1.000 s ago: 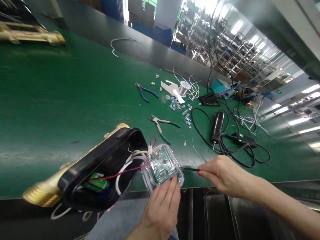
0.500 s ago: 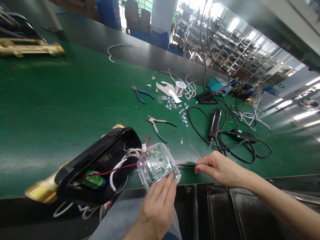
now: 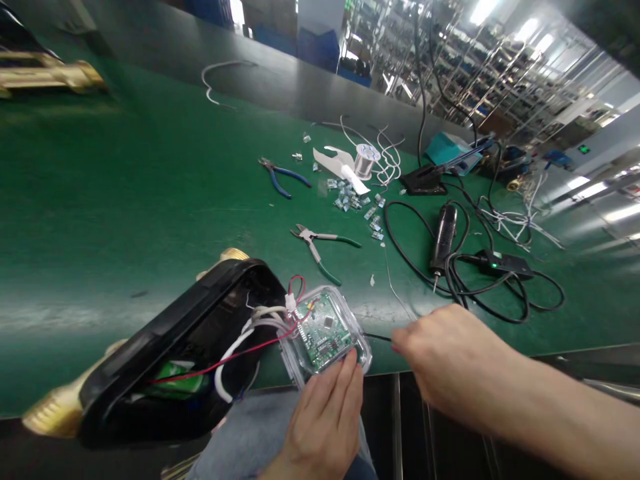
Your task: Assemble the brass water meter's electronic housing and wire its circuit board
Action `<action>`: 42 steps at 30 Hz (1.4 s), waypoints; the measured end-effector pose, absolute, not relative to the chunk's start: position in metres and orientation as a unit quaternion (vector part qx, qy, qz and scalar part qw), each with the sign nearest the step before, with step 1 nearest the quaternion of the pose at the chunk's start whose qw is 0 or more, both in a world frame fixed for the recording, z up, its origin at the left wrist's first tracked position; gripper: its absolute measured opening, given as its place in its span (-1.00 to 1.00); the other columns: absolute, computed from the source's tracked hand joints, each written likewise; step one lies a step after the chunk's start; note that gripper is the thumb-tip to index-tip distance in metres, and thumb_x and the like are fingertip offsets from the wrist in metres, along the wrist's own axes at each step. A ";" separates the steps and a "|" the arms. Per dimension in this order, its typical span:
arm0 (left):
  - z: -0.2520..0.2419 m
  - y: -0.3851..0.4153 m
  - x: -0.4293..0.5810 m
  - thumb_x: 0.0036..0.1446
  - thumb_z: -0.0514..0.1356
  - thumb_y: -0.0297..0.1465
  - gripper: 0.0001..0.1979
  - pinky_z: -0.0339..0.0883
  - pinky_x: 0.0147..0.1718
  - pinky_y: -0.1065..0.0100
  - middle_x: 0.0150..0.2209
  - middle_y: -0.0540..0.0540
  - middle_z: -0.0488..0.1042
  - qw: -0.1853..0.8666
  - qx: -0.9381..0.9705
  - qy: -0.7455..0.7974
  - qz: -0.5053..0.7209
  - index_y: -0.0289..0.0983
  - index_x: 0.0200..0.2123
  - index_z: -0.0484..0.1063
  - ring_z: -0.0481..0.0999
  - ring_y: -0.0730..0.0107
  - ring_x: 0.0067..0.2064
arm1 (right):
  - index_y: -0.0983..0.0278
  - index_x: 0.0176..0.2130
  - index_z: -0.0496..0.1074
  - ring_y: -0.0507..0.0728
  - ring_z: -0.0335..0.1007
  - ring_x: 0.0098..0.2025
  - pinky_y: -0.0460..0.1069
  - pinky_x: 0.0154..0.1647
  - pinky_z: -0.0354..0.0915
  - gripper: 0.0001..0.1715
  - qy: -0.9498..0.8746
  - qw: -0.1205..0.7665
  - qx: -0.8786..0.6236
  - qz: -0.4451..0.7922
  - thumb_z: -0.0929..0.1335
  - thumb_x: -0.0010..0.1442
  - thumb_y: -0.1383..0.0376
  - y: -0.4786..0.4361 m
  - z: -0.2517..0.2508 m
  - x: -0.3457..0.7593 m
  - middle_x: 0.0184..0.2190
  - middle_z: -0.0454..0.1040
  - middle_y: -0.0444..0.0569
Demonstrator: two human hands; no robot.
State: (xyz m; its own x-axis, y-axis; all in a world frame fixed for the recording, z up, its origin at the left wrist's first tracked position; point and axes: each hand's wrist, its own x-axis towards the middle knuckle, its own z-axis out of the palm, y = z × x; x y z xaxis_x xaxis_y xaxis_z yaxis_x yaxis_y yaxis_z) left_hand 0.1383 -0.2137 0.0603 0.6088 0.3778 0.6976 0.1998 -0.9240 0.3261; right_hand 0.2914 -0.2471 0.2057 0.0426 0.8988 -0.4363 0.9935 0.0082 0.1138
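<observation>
A clear plastic case (image 3: 367,360) with a green circuit board (image 3: 327,328) inside lies at the bench's front edge. My left hand (image 3: 325,420) holds its near side, fingers stretched over the rim and thumb hidden. From the case's right side runs a thin black cable (image 3: 377,337). My right hand (image 3: 435,350) is closed on this cable's far end; its fingertips are mostly hidden. Red and white wires (image 3: 233,348) link the board to a black housing (image 3: 185,320) on the left. That housing is tilted, has brass threaded ends (image 3: 55,410) and holds a green part.
Green-handled cutters (image 3: 325,250) and blue-handled cutters (image 3: 283,177) lie beyond the case. Small metallic pieces (image 3: 350,198) are scattered near a solder spool (image 3: 367,161). A black electric screwdriver (image 3: 444,240) and looped cables lie right. Another brass fitting (image 3: 50,75) stands far left.
My right hand has turned over, its back now facing me, still closed on the cable. The left hand stays on the case. The view has shifted slightly.
</observation>
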 end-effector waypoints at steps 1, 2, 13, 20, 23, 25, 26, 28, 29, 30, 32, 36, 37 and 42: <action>0.060 -0.214 0.138 0.20 0.03 -0.62 -0.75 0.34 -0.18 0.32 -0.15 -0.17 0.60 0.111 0.889 0.162 0.413 -0.44 -0.16 0.47 0.57 0.30 -0.17 | 0.29 -0.50 0.39 0.01 0.12 -0.66 -0.03 -0.58 -0.17 -0.78 0.668 0.187 0.705 -0.148 0.30 0.19 0.35 -0.249 0.205 0.305 -0.67 0.33 -0.08; 0.060 -0.214 0.139 0.20 0.04 -0.61 -0.76 0.33 -0.18 0.32 -0.14 -0.17 0.59 0.113 0.890 0.159 0.413 -0.44 -0.16 0.48 0.57 0.29 -0.16 | 0.29 -0.48 0.38 0.00 0.09 -0.65 -0.03 -0.55 -0.17 -0.74 0.657 0.164 0.713 -0.180 0.27 0.23 0.34 -0.253 0.203 0.318 -0.66 0.31 -0.10; 0.060 -0.215 0.139 0.20 0.04 -0.62 -0.76 0.32 -0.17 0.30 -0.11 -0.20 0.58 0.109 0.892 0.150 0.411 -0.45 -0.15 0.47 0.55 0.28 -0.13 | 0.32 -0.43 0.39 -0.01 0.01 -0.49 -0.09 -0.48 -0.04 -0.50 0.495 -0.175 0.709 -0.471 0.21 0.31 0.01 -0.291 0.145 0.360 -0.57 0.13 -0.20; 0.054 -0.196 0.121 0.17 0.06 -0.63 -0.72 0.35 -0.11 0.30 -0.07 -0.19 0.56 0.134 0.904 0.086 0.396 -0.40 -0.09 0.45 0.53 0.29 -0.07 | 0.27 -0.54 0.19 -0.03 -0.03 -0.54 -0.07 -0.49 -0.10 -0.50 0.536 -0.187 0.729 -0.383 0.18 0.36 0.09 -0.308 0.142 0.338 -0.61 0.02 -0.23; 0.053 -0.186 0.108 0.19 0.10 -0.58 -0.75 0.37 -0.10 0.28 -0.03 -0.20 0.53 0.125 0.924 0.038 0.360 -0.39 -0.08 0.44 0.51 0.27 -0.04 | 0.27 -0.49 0.28 -0.01 0.10 -0.53 -0.08 -0.47 -0.02 -0.56 0.538 -0.200 0.741 -0.348 0.17 0.37 0.15 -0.318 0.138 0.319 -0.59 0.16 -0.21; 0.053 -0.181 0.100 0.23 0.06 -0.56 -0.75 0.39 -0.10 0.24 -0.02 -0.23 0.51 0.112 0.937 0.014 0.331 -0.40 -0.06 0.42 0.49 0.23 -0.04 | 0.27 -0.43 0.36 0.01 0.23 -0.50 -0.09 -0.44 0.06 -0.57 0.537 -0.211 0.744 -0.337 0.16 0.38 0.17 -0.323 0.135 0.308 -0.55 0.29 -0.17; 0.053 -0.180 0.097 0.26 0.02 -0.55 -0.73 0.40 -0.11 0.22 -0.02 -0.24 0.50 0.107 0.942 0.007 0.319 -0.41 -0.04 0.41 0.48 0.22 -0.05 | 0.28 -0.40 0.40 0.02 0.28 -0.48 -0.09 -0.43 0.11 -0.58 0.537 -0.219 0.744 -0.333 0.15 0.38 0.17 -0.325 0.133 0.303 -0.53 0.35 -0.14; 0.053 -0.177 0.092 0.28 -0.06 -0.57 -0.68 0.42 -0.14 0.20 -0.01 -0.28 0.49 0.097 0.946 0.001 0.308 -0.44 -0.01 0.39 0.47 0.20 -0.07 | 0.28 -0.34 0.45 0.05 0.37 -0.44 -0.10 -0.40 0.19 -0.58 0.536 -0.236 0.743 -0.322 0.16 0.38 0.16 -0.328 0.128 0.297 -0.48 0.43 -0.10; 0.053 -0.176 0.091 0.28 -0.08 -0.57 -0.67 0.43 -0.17 0.20 -0.01 -0.30 0.49 0.092 0.946 -0.004 0.312 -0.45 0.00 0.38 0.47 0.20 -0.08 | 0.28 -0.32 0.47 0.06 0.39 -0.42 -0.10 -0.39 0.23 -0.57 0.536 -0.244 0.742 -0.319 0.16 0.38 0.16 -0.329 0.125 0.296 -0.47 0.46 -0.08; 0.053 -0.174 0.089 0.27 -0.08 -0.58 -0.66 0.44 -0.18 0.20 -0.01 -0.32 0.48 0.088 0.945 -0.012 0.315 -0.46 0.01 0.38 0.47 0.19 -0.08 | 0.28 -0.31 0.48 0.07 0.41 -0.41 -0.10 -0.37 0.26 -0.57 0.537 -0.251 0.740 -0.316 0.16 0.38 0.16 -0.329 0.123 0.295 -0.45 0.48 -0.07; 0.053 -0.171 0.087 0.25 -0.06 -0.58 -0.67 0.45 -0.17 0.20 -0.01 -0.33 0.49 0.087 0.941 -0.036 0.325 -0.44 0.00 0.38 0.47 0.20 -0.07 | 0.28 -0.30 0.50 0.08 0.44 -0.37 -0.09 -0.34 0.30 -0.56 0.540 -0.265 0.734 -0.315 0.16 0.38 0.16 -0.330 0.119 0.294 -0.43 0.50 -0.05; 0.055 -0.165 0.081 0.21 0.03 -0.59 -0.71 0.45 -0.11 0.21 -0.05 -0.29 0.52 0.110 0.936 -0.059 0.330 -0.42 -0.03 0.40 0.49 0.25 -0.05 | 0.28 -0.28 0.49 0.10 0.47 -0.29 -0.08 -0.26 0.33 -0.58 0.547 -0.292 0.714 -0.325 0.16 0.39 0.16 -0.330 0.117 0.293 -0.43 0.49 -0.04; 0.056 -0.165 0.080 0.20 0.05 -0.59 -0.72 0.45 -0.10 0.21 -0.06 -0.28 0.53 0.115 0.935 -0.059 0.329 -0.42 -0.04 0.41 0.50 0.25 -0.06 | 0.28 -0.28 0.48 0.10 0.46 -0.28 -0.08 -0.25 0.32 -0.59 0.547 -0.295 0.710 -0.331 0.16 0.39 0.17 -0.330 0.117 0.293 -0.42 0.49 -0.05; 0.056 -0.164 0.075 0.21 0.09 -0.57 -0.73 0.46 -0.09 0.23 -0.06 -0.24 0.54 0.118 0.939 -0.057 0.317 -0.41 -0.03 0.41 0.52 0.28 -0.08 | 0.29 -0.20 0.46 0.07 0.45 -0.30 -0.07 -0.26 0.29 -0.65 0.558 -0.301 0.709 -0.308 0.16 0.39 0.23 -0.327 0.113 0.289 -0.33 0.51 -0.03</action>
State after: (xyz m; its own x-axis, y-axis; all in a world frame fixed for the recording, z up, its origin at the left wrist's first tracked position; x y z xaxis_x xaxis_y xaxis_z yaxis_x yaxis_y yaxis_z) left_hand 0.0750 -0.1635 0.0558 0.7925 -0.0316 0.6090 -0.1818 -0.9655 0.1866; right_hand 0.2888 -0.3275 0.1131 0.1882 0.9769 -0.1012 0.6052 -0.1965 -0.7715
